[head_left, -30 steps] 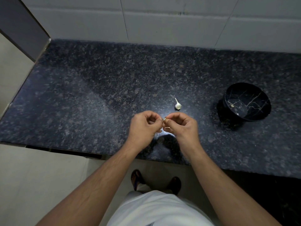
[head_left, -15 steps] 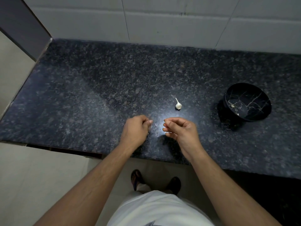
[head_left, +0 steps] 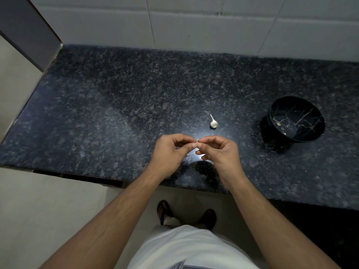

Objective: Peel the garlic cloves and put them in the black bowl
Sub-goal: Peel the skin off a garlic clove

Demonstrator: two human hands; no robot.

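We pinch 1 small clove (head_left: 197, 141) between our left hand (head_left: 171, 152) and right hand (head_left: 219, 150) above the surface (head_left: 116, 113). A garlic bulb (head_left: 213, 123) lies just beyond; the bowl (head_left: 296, 119) holds 1 clove at right.

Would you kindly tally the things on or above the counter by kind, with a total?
Garlic bulbs: 1, the garlic bulb on the counter.
Garlic cloves: 2, the clove pinched between the left hand and the right hand, and the small pale piece in the bowl, probably a peeled clove.
Bowls: 1, the black bowl.
Total: 4.
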